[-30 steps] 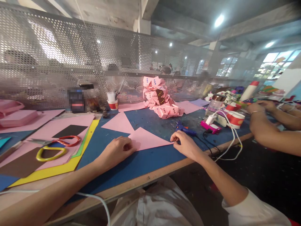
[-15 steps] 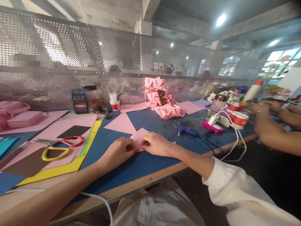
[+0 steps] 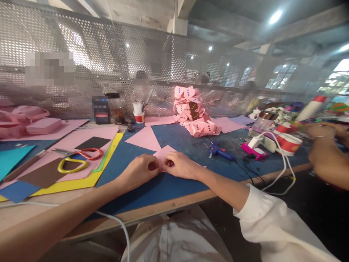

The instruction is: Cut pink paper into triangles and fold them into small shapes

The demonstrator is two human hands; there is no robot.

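My left hand (image 3: 141, 170) and my right hand (image 3: 178, 165) meet over a pink paper piece (image 3: 167, 150) on the blue table surface (image 3: 152, 194). Both hands have curled fingers, pinching the paper's near edge close together. Part of the sheet lies hidden under my right hand. Just beyond my left hand is another pink sheet (image 3: 144, 138). Farther back stands a stack of folded pink paper pieces (image 3: 188, 107) with dots on them.
Scissors (image 3: 72, 165) lie on coloured sheets (image 3: 89, 181) at left. A blue glue gun (image 3: 223, 153), pink power adapter (image 3: 255, 151) with white cable, glass jar (image 3: 261, 125) and paper cup (image 3: 289, 143) are at right. Another person's arm (image 3: 327, 156) reaches in at far right.
The view has turned slightly left, so things appear farther right. My hands have drawn a little closer together at the paper's near edge.
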